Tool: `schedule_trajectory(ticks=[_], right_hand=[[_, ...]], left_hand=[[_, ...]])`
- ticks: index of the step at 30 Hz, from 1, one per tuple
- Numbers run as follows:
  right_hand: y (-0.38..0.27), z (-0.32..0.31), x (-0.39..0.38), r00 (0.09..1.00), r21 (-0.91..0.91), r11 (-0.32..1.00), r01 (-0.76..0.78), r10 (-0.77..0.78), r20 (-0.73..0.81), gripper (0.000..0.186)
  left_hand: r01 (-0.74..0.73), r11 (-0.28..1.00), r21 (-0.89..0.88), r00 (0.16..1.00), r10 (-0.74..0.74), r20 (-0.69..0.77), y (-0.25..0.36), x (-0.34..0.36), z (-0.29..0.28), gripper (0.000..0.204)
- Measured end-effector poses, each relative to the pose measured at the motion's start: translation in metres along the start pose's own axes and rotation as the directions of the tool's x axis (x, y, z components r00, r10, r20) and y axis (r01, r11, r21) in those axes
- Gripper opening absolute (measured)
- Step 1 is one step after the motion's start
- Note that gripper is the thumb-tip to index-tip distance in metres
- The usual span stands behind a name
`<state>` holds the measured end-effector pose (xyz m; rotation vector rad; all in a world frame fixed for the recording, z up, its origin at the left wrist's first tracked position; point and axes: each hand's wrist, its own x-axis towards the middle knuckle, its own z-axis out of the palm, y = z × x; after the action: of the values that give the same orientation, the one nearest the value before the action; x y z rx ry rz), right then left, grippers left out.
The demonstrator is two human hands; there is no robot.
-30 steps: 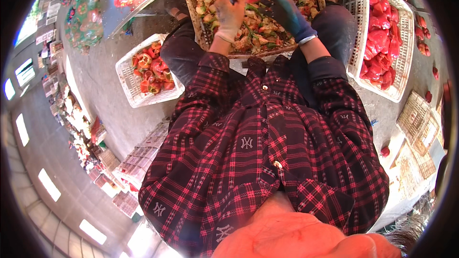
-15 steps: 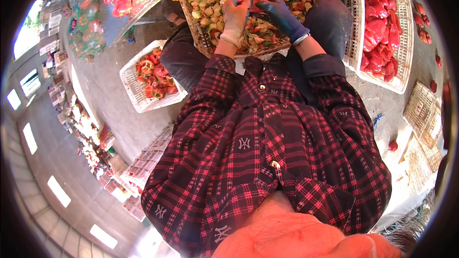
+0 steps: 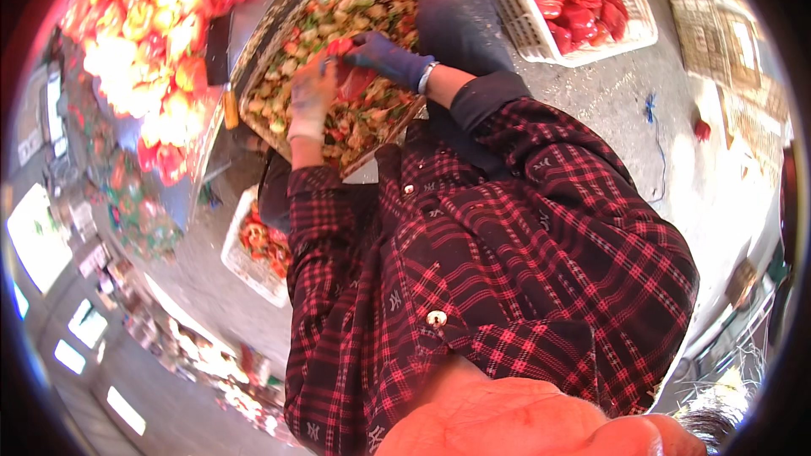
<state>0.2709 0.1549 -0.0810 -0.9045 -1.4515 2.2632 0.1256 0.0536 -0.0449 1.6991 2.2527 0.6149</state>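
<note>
Concrete floor (image 3: 625, 110), grey and littered, shows between the crates under hard light. Over a woven tray (image 3: 262, 89) of mixed pepper scraps, the left hand (image 3: 311, 101) in a pale glove and the right hand (image 3: 382, 57) in a dark blue glove meet on a red pepper (image 3: 351, 76). The left fingers (image 3: 325, 69) curl against its near side, the right fingers wrap over its top — a two-handed grip. Half a second ago the tray sat higher and nearer the middle; now the view has swung, so tray and hands lie up and to the left, and the white crate of red peppers (image 3: 583, 0) has slid toward the top edge, partly cut off. A smaller white crate (image 3: 253, 249) with peppers sits left of the plaid sleeve, well apart from the tray. Open floor lies to the right. The pepper is mostly covered by both gloves; its shape cannot be told. Overexposed peppers glare at upper left.
</note>
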Motion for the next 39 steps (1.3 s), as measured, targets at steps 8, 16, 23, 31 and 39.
schedule_trajectory(ticks=[8,16,23,31,39], right_hand=[[-0.077,-0.02,-0.017,0.971,0.322,0.92,0.225,-0.186,-0.149,0.041],[-0.17,-0.196,-0.11,0.666,-0.036,0.791,0.61,-0.538,-0.517,0.039],[-0.121,-0.38,-0.159,0.237,-0.932,0.132,-0.339,-0.946,-0.22,0.042],[-0.035,-0.417,-0.154,0.638,-0.887,0.448,-0.109,-0.653,-0.408,0.043],[-0.179,-0.161,-0.079,0.723,-0.634,0.687,0.355,-0.631,-0.279,0.035]], left_hand=[[0.141,0.521,-0.842,0.899,-0.423,-0.111,-0.015,-0.007,-0.015,0.025],[0.315,-0.028,-0.949,0.749,-0.607,0.266,-0.006,-0.035,0.007,0.028],[0.298,-0.15,-0.943,0.768,-0.548,0.331,-0.015,-0.06,0.03,0.029],[0.38,0.766,-0.519,0.869,-0.487,-0.082,0.01,-0.027,-0.043,0.033],[0.385,0.886,0.259,0.871,-0.257,-0.418,-0.052,0.071,-0.116,0.03]])
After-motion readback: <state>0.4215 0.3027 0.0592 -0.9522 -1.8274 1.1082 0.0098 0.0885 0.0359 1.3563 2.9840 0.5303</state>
